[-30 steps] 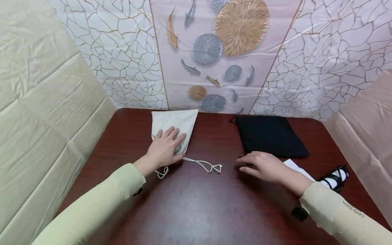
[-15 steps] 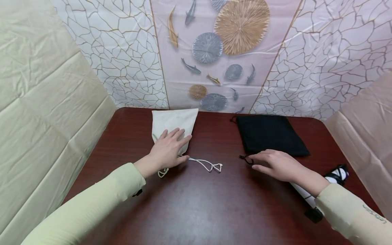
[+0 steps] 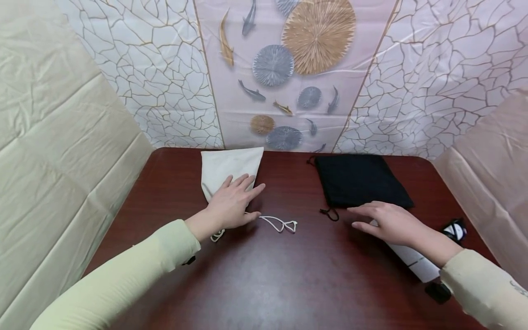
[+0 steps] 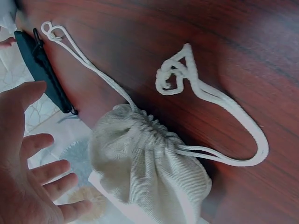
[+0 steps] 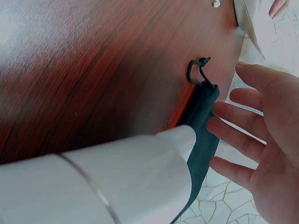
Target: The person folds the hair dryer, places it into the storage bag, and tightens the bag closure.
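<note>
Spread and relaxed are the fingers of the left hand (image 3: 228, 204), which in the head view covers the lower part of the cream bag (image 3: 228, 165), left of centre. Also with loose fingers, the right hand (image 3: 393, 223) is near the black bag (image 3: 363, 181), right of centre, and covers part of a white object (image 3: 418, 265) at lower right. Both bags lie on the dark red table (image 3: 264, 284).

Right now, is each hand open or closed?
Left hand: open, holding nothing, near the cream drawstring bag.
Right hand: open, holding nothing, near the black drawstring bag.
</note>
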A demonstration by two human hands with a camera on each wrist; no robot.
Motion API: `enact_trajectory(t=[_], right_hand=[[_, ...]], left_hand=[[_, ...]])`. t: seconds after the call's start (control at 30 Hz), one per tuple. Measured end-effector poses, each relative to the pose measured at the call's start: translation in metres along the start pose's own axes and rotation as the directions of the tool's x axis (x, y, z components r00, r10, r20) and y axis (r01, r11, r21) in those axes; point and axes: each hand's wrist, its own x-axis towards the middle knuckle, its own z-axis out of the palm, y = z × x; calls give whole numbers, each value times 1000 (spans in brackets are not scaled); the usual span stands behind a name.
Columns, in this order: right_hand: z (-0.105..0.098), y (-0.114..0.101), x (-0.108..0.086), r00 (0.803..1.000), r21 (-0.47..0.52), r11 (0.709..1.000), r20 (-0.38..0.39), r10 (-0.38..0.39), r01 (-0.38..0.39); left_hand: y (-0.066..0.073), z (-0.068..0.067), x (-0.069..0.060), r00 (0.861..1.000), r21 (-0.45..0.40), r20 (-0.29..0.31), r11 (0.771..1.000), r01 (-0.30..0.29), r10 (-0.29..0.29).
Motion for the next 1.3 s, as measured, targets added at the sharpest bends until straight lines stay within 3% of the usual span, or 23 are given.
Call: enact_trajectory(t=[0.27, 0.67, 0.83, 1.1, 1.3], right_hand=[[-8, 10, -11, 994, -16, 996, 54, 94, -93], [-21, 31, -26, 984, -66, 986, 74, 160, -155], [-24, 35, -34, 969, -64, 974, 109, 221, -215], [-14, 35, -50, 940, -59, 953, 155, 302, -297], [0, 36, -58, 936, -43, 948, 154, 318, -315]], left_hand=[[9, -1, 7, 999, 2, 13, 999, -37, 37], [13, 0, 12, 998, 2, 4, 998, -65, 65], [13, -1, 9, 998, -3, 4, 998, -63, 63], [16, 3, 1, 996, -23, -29, 996, -90, 90], [20, 8, -4, 994, -35, -22, 993, -110, 109]])
